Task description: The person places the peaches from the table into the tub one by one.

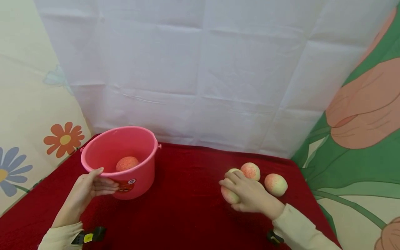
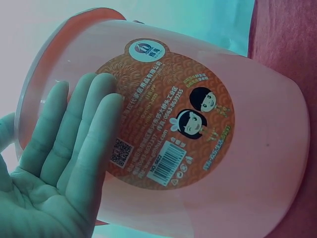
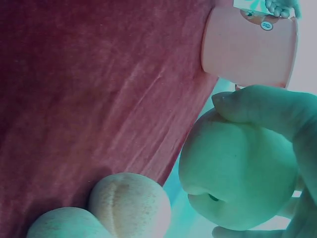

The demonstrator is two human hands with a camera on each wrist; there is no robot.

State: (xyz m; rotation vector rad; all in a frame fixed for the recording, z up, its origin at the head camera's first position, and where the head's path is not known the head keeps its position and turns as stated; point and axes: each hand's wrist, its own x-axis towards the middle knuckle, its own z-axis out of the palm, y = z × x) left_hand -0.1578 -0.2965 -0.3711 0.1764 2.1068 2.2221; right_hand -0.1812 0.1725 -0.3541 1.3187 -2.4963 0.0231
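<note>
Left grip point(image 1: 85, 189) pinches the bucket point(image 1: 146, 180), seemingly to steady it, while right grip point(image 1: 248, 193) curls securely round a peach point(image 1: 229, 197), two others point(image 1: 276, 184) beside it.

Creased white backdrop point(image 1: 187, 69), flowered side hangings point(image 1: 359, 170), red cloth point(image 1: 187, 194)

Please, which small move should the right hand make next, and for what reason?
I would suggest, as a judgement, that the right hand carry the held peach toward the pink bucket. Its thumb and fingers curl around the fruit, the left hand holds the bucket, and another peach lies inside, so the bucket seems the likely place.
</note>
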